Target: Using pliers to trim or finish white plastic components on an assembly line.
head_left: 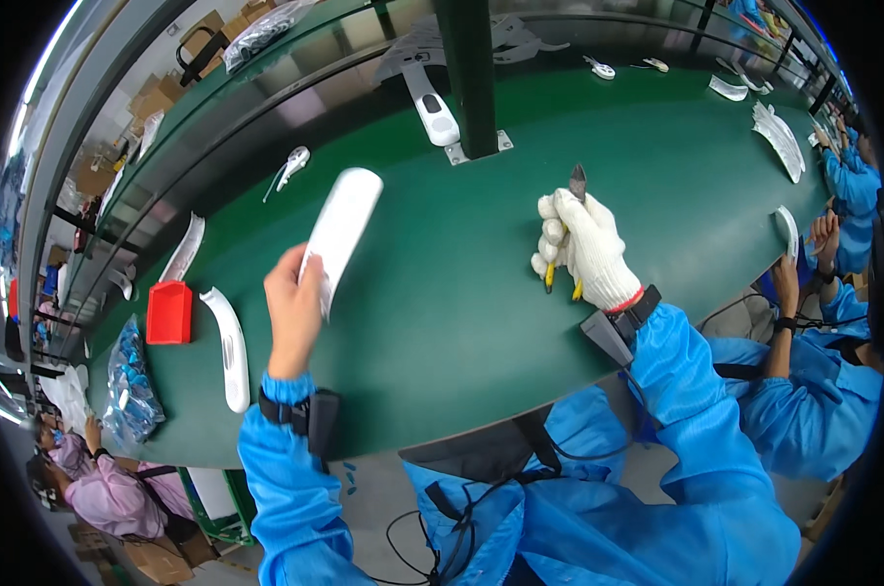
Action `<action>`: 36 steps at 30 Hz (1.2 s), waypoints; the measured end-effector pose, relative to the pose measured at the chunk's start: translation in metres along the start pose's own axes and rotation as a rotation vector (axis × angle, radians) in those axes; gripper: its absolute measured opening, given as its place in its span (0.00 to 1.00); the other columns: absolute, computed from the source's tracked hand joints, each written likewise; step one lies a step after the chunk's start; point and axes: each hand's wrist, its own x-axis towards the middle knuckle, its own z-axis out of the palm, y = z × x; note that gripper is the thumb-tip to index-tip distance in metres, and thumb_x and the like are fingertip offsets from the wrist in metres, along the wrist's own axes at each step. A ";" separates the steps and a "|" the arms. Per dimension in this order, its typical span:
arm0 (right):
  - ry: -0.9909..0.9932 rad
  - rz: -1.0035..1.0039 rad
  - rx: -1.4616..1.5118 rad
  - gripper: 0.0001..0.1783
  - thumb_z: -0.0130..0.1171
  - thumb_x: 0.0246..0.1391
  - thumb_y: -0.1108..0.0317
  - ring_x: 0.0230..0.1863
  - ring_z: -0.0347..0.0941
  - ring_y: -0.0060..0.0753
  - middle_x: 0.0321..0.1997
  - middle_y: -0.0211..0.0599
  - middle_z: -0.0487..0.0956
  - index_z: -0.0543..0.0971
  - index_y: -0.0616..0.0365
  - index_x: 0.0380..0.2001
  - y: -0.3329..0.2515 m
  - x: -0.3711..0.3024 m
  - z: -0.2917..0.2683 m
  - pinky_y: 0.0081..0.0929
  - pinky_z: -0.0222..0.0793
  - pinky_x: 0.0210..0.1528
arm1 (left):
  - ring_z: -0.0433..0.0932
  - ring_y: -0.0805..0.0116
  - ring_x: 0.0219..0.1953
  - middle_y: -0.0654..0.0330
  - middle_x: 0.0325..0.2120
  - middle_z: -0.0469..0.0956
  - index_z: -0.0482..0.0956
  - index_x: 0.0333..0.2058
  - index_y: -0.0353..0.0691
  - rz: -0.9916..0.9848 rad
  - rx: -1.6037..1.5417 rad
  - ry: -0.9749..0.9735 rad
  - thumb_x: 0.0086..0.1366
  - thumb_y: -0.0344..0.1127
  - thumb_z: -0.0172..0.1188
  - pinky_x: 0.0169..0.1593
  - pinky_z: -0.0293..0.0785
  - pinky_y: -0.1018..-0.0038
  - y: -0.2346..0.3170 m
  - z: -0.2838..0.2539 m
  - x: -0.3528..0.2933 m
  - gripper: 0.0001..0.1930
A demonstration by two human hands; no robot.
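Note:
My left hand is bare and grips a long white plastic cover by its lower end. The cover is tilted up above the green surface, its smooth face showing. On my right hand is a white knitted glove with a red cuff edge, and the fingers are closed round a pair of cutting pliers. The dark jaws point away from me, and yellow handle ends stick out below the fingers. The pliers and the cover are well apart. Left of my left hand lies a curved white casing with an oblong slot.
A red bin and a clear bag of blue pieces stand at the left of the green worktable. A green post rises from the far side, beside a white casing. Co-workers in blue sit at the right.

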 end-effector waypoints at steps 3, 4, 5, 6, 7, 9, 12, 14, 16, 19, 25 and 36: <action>-0.002 0.014 0.015 0.14 0.50 0.68 0.58 0.20 0.68 0.22 0.22 0.26 0.70 0.73 0.59 0.37 0.000 0.003 -0.003 0.31 0.73 0.25 | 0.79 0.65 0.34 0.55 0.33 0.82 0.79 0.47 0.31 0.258 0.245 0.077 0.65 0.27 0.55 0.40 0.74 0.69 0.001 0.002 0.061 0.13; -0.012 0.019 0.029 0.14 0.50 0.68 0.58 0.20 0.68 0.22 0.22 0.26 0.70 0.72 0.59 0.37 0.001 0.004 -0.004 0.31 0.73 0.25 | 0.79 0.60 0.37 0.53 0.34 0.81 0.80 0.46 0.34 0.442 0.492 0.133 0.64 0.26 0.55 0.44 0.73 0.66 0.002 0.000 0.078 0.13; -0.014 0.016 0.037 0.14 0.51 0.68 0.58 0.20 0.68 0.22 0.22 0.27 0.70 0.72 0.59 0.37 0.000 0.006 -0.008 0.31 0.73 0.25 | 0.79 0.55 0.40 0.52 0.35 0.81 0.80 0.46 0.37 0.630 0.727 0.189 0.62 0.24 0.55 0.47 0.73 0.63 0.002 0.002 0.096 0.13; -0.020 0.032 0.055 0.14 0.51 0.67 0.58 0.19 0.68 0.22 0.22 0.27 0.70 0.72 0.59 0.37 -0.002 0.007 -0.010 0.31 0.73 0.25 | 0.75 0.51 0.47 0.52 0.37 0.80 0.80 0.44 0.40 0.658 0.812 0.172 0.59 0.22 0.55 0.54 0.68 0.59 0.003 0.004 0.115 0.15; -0.023 0.053 0.070 0.13 0.51 0.67 0.59 0.20 0.68 0.22 0.22 0.27 0.70 0.72 0.59 0.37 -0.004 0.006 -0.010 0.31 0.73 0.25 | 0.75 0.56 0.49 0.55 0.37 0.80 0.80 0.42 0.41 0.708 0.940 0.207 0.59 0.23 0.54 0.56 0.65 0.59 0.002 0.009 0.128 0.13; -0.030 0.044 0.053 0.13 0.51 0.67 0.60 0.20 0.68 0.22 0.22 0.27 0.71 0.72 0.60 0.37 -0.004 0.007 -0.008 0.31 0.73 0.25 | 0.75 0.56 0.49 0.56 0.38 0.81 0.80 0.39 0.42 0.671 1.126 0.155 0.60 0.24 0.53 0.57 0.65 0.58 -0.023 0.001 0.152 0.11; -0.064 0.053 0.074 0.13 0.51 0.67 0.60 0.20 0.68 0.22 0.23 0.28 0.71 0.72 0.60 0.37 -0.006 0.006 -0.006 0.31 0.73 0.25 | 0.75 0.54 0.50 0.56 0.38 0.81 0.81 0.38 0.40 0.497 1.137 0.119 0.59 0.24 0.53 0.56 0.68 0.59 -0.074 -0.014 0.164 0.11; -0.058 0.045 0.068 0.13 0.51 0.68 0.60 0.20 0.68 0.22 0.23 0.28 0.71 0.72 0.60 0.37 -0.006 0.007 -0.007 0.31 0.73 0.25 | 0.74 0.49 0.53 0.51 0.44 0.79 0.78 0.42 0.36 0.490 0.999 0.136 0.56 0.20 0.54 0.57 0.69 0.57 -0.081 -0.010 0.160 0.15; -0.049 0.046 0.068 0.13 0.51 0.68 0.60 0.20 0.68 0.22 0.23 0.28 0.71 0.72 0.60 0.37 -0.003 0.005 -0.009 0.31 0.73 0.25 | 0.72 0.48 0.54 0.49 0.49 0.77 0.76 0.47 0.35 0.504 0.924 0.185 0.56 0.20 0.54 0.59 0.67 0.58 -0.073 -0.003 0.146 0.18; -0.034 0.039 0.063 0.13 0.51 0.68 0.60 0.20 0.68 0.22 0.23 0.28 0.71 0.72 0.60 0.37 -0.005 0.007 -0.012 0.31 0.73 0.25 | 0.71 0.47 0.56 0.47 0.52 0.75 0.73 0.51 0.35 0.534 0.833 0.198 0.57 0.21 0.55 0.60 0.66 0.58 -0.047 0.016 0.122 0.21; -0.049 0.035 0.068 0.13 0.51 0.68 0.60 0.21 0.68 0.23 0.23 0.28 0.70 0.71 0.60 0.37 -0.006 0.005 -0.009 0.31 0.72 0.25 | 0.65 0.49 0.64 0.48 0.60 0.69 0.70 0.58 0.35 0.435 0.786 -0.067 0.66 0.35 0.55 0.67 0.58 0.57 -0.023 0.026 0.044 0.23; -0.235 0.021 -0.098 0.12 0.55 0.64 0.64 0.24 0.75 0.26 0.26 0.31 0.72 0.72 0.62 0.42 0.002 -0.017 -0.006 0.29 0.77 0.29 | 0.60 0.53 0.68 0.51 0.65 0.66 0.72 0.59 0.36 0.293 0.856 -0.069 0.71 0.42 0.50 0.71 0.50 0.58 -0.046 0.041 0.017 0.23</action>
